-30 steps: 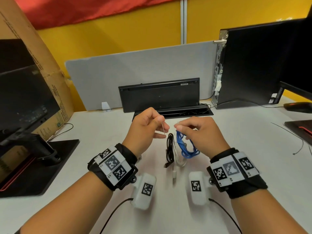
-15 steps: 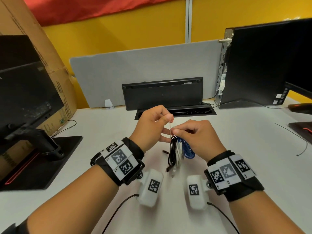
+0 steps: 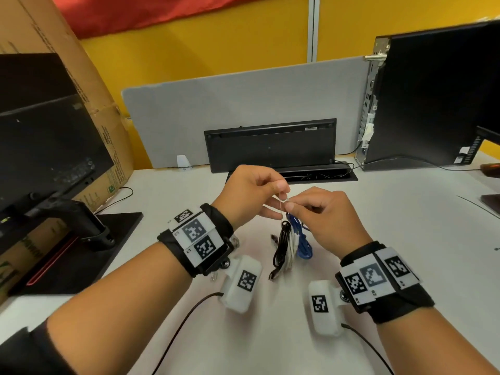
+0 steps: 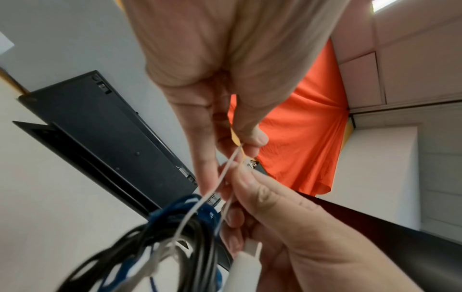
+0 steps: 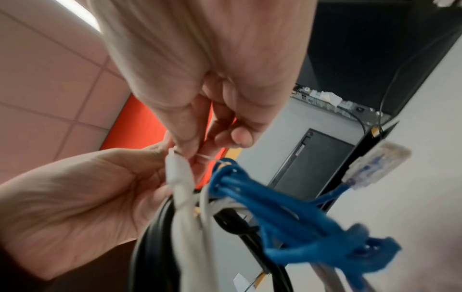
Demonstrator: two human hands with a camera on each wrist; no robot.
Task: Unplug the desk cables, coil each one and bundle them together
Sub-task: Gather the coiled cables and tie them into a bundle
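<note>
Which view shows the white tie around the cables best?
Left wrist: the white tie runs in two strands from the left hand down around the coiled cables. The head view shows a thin short line; the right wrist view only a sliver between fingertips.

A: Obstacles, far edge? 
B: Upright keyboard [image 3: 270,147], tower [image 3: 433,98] at right, monitor stand [image 3: 78,239] at left. 
A: Passage? 
B: Bare desk [image 3: 392,226] right of both hands.
</note>
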